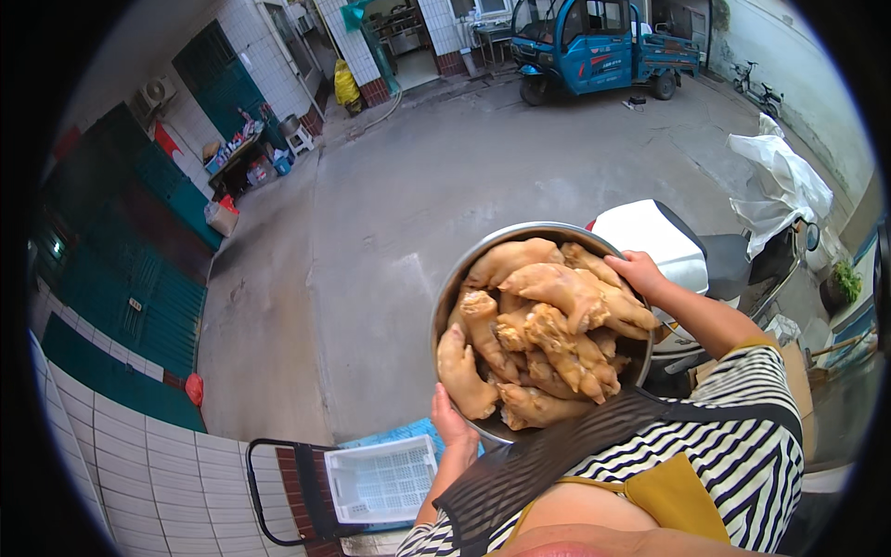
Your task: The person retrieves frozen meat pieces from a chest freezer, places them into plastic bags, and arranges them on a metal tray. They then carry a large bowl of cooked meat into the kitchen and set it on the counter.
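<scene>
A round metal basin full of pale brown pig's trotters is held close against my front, over a courtyard. My left hand grips its rim at the lower left, with the thumb up along the side. On the upper right rim rests my right hand, its fingers closed on the edge and partly hidden beyond it. The trotters are heaped up to the rim, and one pokes over the right edge.
A white plastic crate lies on a blue surface beside a black-handled cart, below left. Close by on the right stands a parked scooter. A blue cargo tricycle stands farther off; a cluttered table is by the left wall.
</scene>
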`<action>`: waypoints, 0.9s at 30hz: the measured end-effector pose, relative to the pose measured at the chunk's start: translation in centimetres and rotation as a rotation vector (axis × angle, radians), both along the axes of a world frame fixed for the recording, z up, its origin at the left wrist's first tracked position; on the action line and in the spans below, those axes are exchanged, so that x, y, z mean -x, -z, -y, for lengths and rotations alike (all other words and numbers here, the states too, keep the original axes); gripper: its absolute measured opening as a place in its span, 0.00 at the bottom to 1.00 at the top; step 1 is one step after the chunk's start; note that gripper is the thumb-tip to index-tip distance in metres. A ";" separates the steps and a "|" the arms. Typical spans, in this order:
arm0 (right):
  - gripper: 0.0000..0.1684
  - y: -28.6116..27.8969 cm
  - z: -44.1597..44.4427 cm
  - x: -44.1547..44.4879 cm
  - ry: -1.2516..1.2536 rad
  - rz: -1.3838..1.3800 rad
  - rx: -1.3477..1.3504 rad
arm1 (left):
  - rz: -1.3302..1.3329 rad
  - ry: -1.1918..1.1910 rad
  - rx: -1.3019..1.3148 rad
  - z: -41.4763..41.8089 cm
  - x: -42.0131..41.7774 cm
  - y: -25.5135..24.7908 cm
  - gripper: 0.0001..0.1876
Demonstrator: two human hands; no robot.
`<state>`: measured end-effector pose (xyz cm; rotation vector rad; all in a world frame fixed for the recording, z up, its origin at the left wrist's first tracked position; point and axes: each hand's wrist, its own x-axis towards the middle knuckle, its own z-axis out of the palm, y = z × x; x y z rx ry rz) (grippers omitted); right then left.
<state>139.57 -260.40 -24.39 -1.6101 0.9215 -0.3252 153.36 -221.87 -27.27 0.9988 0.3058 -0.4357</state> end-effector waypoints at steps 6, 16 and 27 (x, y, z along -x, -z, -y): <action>0.16 -1.4 -2.8 -5.9 -0.163 0.064 -0.204 | 0.030 -0.181 -0.048 -3.1 1.6 -3.1 0.17; 0.18 0.7 -4.1 -12.7 -0.307 0.054 -0.186 | 0.059 -0.253 0.010 -5.7 -0.3 -1.2 0.21; 0.17 -0.8 -1.3 -20.6 -0.321 0.062 -0.095 | 0.144 -0.218 0.048 -2.7 -8.5 -1.1 0.20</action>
